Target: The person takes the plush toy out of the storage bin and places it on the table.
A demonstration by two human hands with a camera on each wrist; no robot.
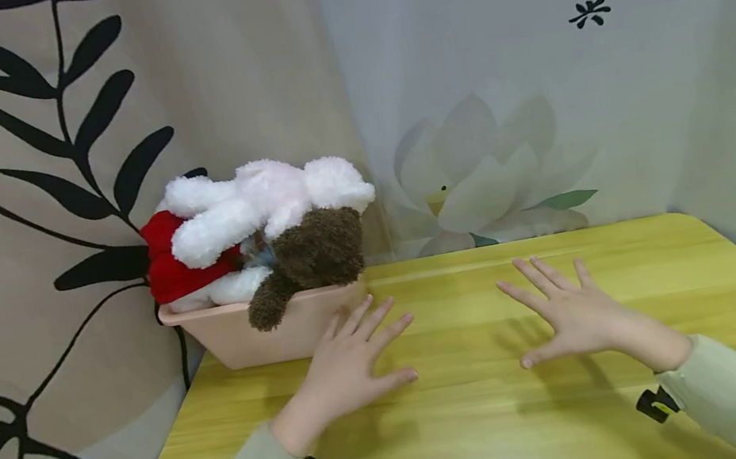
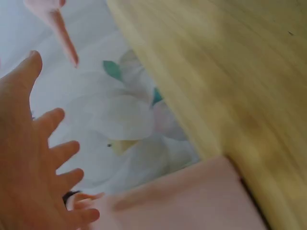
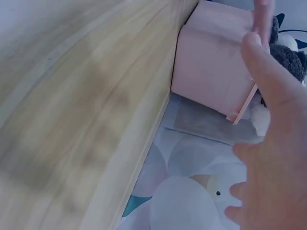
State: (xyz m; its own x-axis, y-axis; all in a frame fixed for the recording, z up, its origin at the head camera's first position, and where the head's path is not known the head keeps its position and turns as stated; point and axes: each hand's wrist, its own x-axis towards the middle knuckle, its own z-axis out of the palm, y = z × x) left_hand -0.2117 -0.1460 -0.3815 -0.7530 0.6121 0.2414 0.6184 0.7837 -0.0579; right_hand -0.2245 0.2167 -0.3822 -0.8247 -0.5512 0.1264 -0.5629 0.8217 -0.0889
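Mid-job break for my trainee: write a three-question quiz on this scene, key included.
1. True or false: the person's bare left hand grips the pale pink, rectangular plastic bin.

2. Multiple choice: what colour is most of the topmost fluffy plush toy in the bin?
A. Navy blue
B. White
C. Bright green

3. Short answer: in the head view, which is nearer the bin, the left hand or the bare right hand?

Key:
1. False; the left hand is spread open and holds nothing.
2. B.
3. The left hand.
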